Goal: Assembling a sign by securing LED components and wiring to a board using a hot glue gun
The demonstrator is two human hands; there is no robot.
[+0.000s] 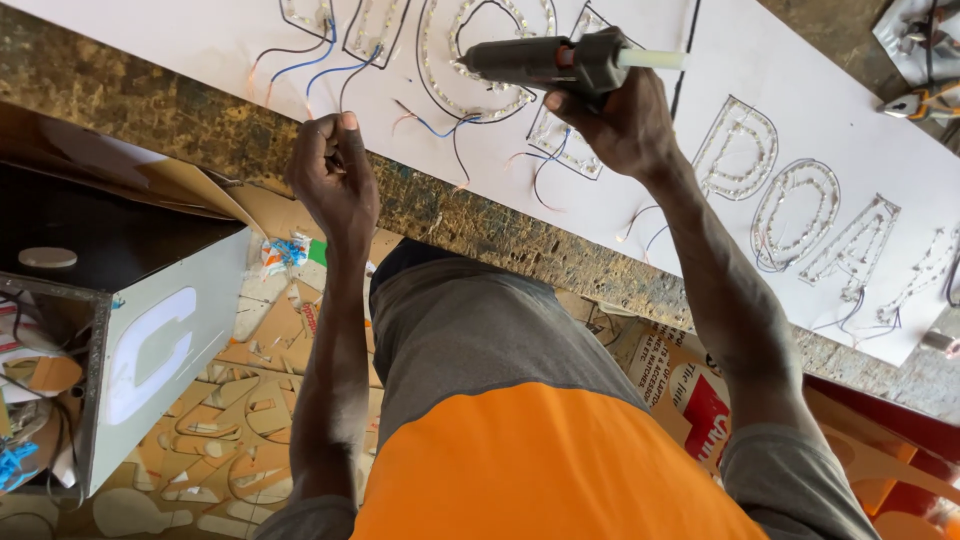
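**Here, a glue gun over a lettered board**

Here the right hand (615,120) is clamped round the grip of a dark glue gun (545,62), held level above a white board (800,60). A pale glue stick (652,59) pokes out of the gun's back end, and the nozzle points toward the left of the view. The left hand (333,175) is closed in a loose fist at the board's near edge, thumb on top; whether it pinches anything I cannot tell (a thin wire may run through it, but that is too small to see).

The board lies on a worn, mottled tabletop (150,110). Large letter outlines (790,200) are drawn on it and filled with rows of small lights. Thin blue, red and black wires (320,60) trail from the letters toward the near edge, just beside the left hand.

Orange-handled pliers (925,100) lie at the far right, well apart from both hands. Down on the floor stand a white box (165,350) with a cut-out letter and cardboard sheets (240,420) with letter-shaped holes.
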